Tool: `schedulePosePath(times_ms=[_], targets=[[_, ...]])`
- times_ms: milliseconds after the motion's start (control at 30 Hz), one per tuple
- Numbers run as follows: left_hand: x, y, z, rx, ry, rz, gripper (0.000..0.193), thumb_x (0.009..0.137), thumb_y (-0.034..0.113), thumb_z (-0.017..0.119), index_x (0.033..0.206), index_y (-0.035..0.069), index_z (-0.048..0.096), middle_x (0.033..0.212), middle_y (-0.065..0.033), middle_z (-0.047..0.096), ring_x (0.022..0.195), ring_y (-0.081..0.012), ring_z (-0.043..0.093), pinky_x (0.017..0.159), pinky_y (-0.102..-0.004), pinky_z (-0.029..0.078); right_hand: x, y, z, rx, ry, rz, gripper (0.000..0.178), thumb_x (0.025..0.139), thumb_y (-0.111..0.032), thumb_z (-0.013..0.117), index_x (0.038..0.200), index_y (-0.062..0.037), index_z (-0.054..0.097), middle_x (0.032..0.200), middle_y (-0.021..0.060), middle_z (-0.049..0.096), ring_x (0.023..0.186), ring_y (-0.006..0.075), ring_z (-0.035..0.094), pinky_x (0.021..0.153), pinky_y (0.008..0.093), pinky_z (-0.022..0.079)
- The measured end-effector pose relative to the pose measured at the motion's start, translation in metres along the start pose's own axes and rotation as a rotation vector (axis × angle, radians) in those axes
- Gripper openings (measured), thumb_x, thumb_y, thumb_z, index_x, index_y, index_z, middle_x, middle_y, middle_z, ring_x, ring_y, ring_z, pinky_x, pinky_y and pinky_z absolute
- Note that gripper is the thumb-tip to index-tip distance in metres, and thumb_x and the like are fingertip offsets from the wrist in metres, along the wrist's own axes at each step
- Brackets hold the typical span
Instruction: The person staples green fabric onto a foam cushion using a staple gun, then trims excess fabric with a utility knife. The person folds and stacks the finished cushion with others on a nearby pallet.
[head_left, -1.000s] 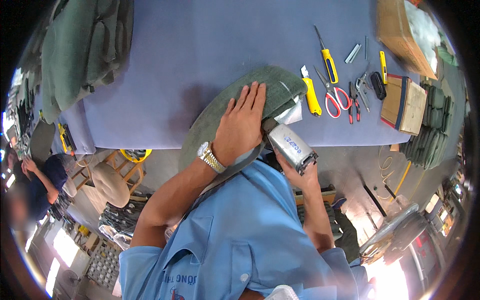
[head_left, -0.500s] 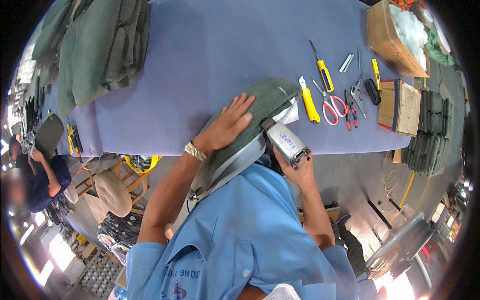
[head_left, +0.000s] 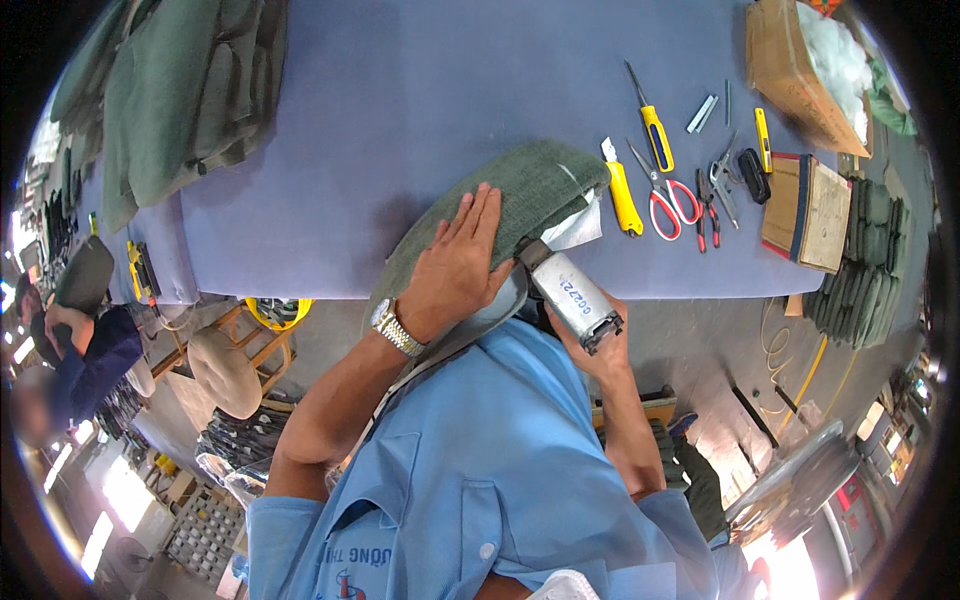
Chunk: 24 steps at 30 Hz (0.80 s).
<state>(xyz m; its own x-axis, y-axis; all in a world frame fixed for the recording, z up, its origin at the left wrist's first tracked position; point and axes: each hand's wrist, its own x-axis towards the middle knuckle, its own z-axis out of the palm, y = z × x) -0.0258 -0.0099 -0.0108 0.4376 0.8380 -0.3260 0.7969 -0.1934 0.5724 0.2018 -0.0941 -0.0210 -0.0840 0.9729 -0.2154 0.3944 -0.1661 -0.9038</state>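
A dark green fabric-covered cushion (head_left: 545,175) leans over the near edge of the blue-grey table, against my blue shirt. My left hand (head_left: 455,265) lies on its upper face, fingers stretched out. Along the right side of the cushion, white lining cloth (head_left: 578,228) sticks out from under the green fabric. My right hand (head_left: 607,345) is wrapped round a silver staple gun (head_left: 574,290), with its dark nose against the cushion's underside edge. The gun's body covers part of the right fingers.
Right of the cushion lie a yellow cutter knife (head_left: 622,200), a yellow screwdriver (head_left: 656,137), red-handled scissors (head_left: 666,205) and pliers (head_left: 708,215). A wooden block (head_left: 805,212) and a cardboard box (head_left: 800,75) stand farther right. Green covers (head_left: 190,100) are piled far left. Another person (head_left: 85,350) works at left.
My left wrist has turned, bringing the watch face into view, and the hand lies flatter across the cushion. The cushion's lower end has shifted. The staple gun stays at the cushion's edge.
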Motion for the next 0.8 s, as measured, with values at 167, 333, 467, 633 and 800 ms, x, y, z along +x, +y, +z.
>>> schedulePosePath(times_ms=[167, 333, 467, 633, 800], targets=[[-0.001, 0.004, -0.004, 0.007, -0.014, -0.028, 0.093, 0.088, 0.016, 0.073, 0.16, -0.004, 0.018, 0.163, -0.0286, 0.029, 0.151, -0.0445, 0.032, 0.117, -0.054, 0.038, 0.004, -0.002, -0.002, 0.0, -0.033, -0.081, 0.031, 0.082, -0.007, 0.08, 0.109, 0.0033, 0.07, 0.095, 0.014, 0.077, 0.086, 0.021, 0.076, 0.077, 0.0316, 0.058], [0.0, 0.007, -0.001, 0.02, -0.002, -0.045, 0.093, 0.086, 0.014, 0.072, 0.16, -0.003, 0.018, 0.164, -0.0265, 0.029, 0.151, -0.0447, 0.031, 0.116, -0.0563, 0.039, 0.008, -0.02, 0.0, -0.018, -0.078, 0.057, 0.032, 0.082, -0.007, 0.081, 0.11, 0.0039, 0.07, 0.095, 0.0146, 0.076, 0.087, 0.0209, 0.076, 0.077, 0.0315, 0.058], [0.002, 0.006, -0.001, 0.02, 0.002, -0.046, 0.093, 0.085, 0.015, 0.072, 0.16, -0.004, 0.019, 0.164, -0.0265, 0.029, 0.151, -0.0452, 0.031, 0.116, -0.057, 0.039, 0.007, -0.017, 0.003, -0.032, -0.039, 0.035, 0.031, 0.083, -0.008, 0.08, 0.109, 0.0045, 0.07, 0.095, 0.0145, 0.076, 0.086, 0.0206, 0.076, 0.076, 0.0314, 0.058], [-0.001, 0.006, -0.002, 0.022, 0.003, -0.036, 0.094, 0.085, 0.015, 0.071, 0.161, -0.003, 0.019, 0.164, -0.0266, 0.029, 0.151, -0.045, 0.031, 0.117, -0.0574, 0.038, -0.001, -0.013, 0.004, -0.028, -0.028, -0.024, 0.029, 0.084, -0.009, 0.08, 0.108, 0.0041, 0.07, 0.094, 0.0145, 0.076, 0.086, 0.0206, 0.076, 0.076, 0.0326, 0.058], [-0.001, 0.003, -0.006, -0.015, -0.013, -0.038, 0.095, 0.082, 0.011, 0.069, 0.161, -0.001, 0.018, 0.165, -0.0252, 0.028, 0.152, -0.0434, 0.031, 0.118, -0.057, 0.036, 0.001, -0.014, 0.001, -0.048, -0.085, -0.064, 0.029, 0.082, -0.007, 0.08, 0.107, 0.0031, 0.069, 0.092, 0.0138, 0.076, 0.084, 0.0208, 0.075, 0.075, 0.034, 0.058]])
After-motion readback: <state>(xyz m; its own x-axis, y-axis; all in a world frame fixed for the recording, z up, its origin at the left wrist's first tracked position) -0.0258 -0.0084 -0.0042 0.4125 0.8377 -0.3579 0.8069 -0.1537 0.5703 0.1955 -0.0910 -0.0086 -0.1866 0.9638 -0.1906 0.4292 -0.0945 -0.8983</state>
